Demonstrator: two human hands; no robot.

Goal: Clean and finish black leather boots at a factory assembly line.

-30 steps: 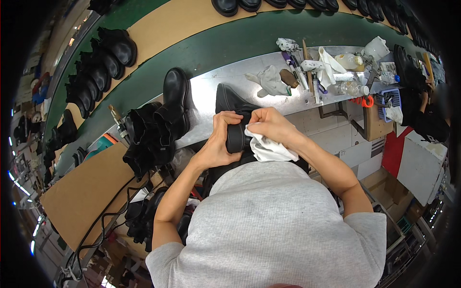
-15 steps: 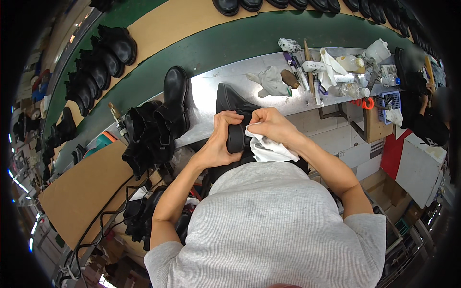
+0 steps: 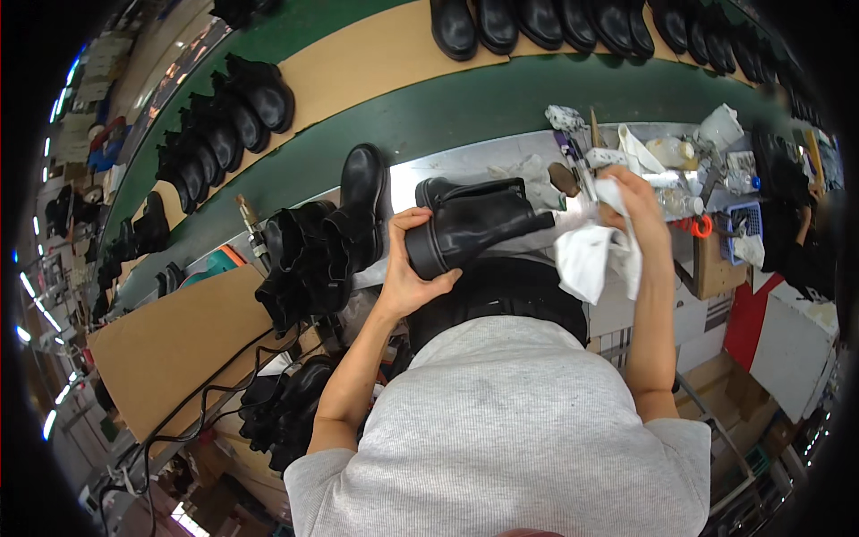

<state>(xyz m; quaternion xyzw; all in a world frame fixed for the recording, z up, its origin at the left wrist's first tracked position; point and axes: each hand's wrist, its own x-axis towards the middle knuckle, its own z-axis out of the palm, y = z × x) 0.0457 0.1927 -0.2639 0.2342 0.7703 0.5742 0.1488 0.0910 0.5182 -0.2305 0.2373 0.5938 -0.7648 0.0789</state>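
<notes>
A black ankle boot [image 3: 479,224] lies sideways in front of me, sole end to the left and shaft to the right. My left hand [image 3: 407,273] clasps it at the sole end, thumb below and fingers above. To the right, my right hand [image 3: 633,201] is raised over the bench, closed on a white cloth [image 3: 592,259] that hangs from it, apart from the boot. Something pale and blurred shows between the shaft and the cloth. Close to the right hand lie purple and white pens [image 3: 573,152] and a brown lump [image 3: 563,179].
Black boots [image 3: 362,192] stand left on the metal bench [image 3: 407,179], beside a cardboard sheet [image 3: 179,349]. More boots [image 3: 242,107] line the green conveyor [image 3: 394,116]. Bottles [image 3: 671,152], a glove [image 3: 528,179], orange-handled scissors [image 3: 702,225] and a blue basket [image 3: 744,233] sit right. Another person works far right.
My right hand has moved right, away from the boot, with the cloth. The boot has turned so that its shaft points right, still in my left hand. The view has shifted slightly.
</notes>
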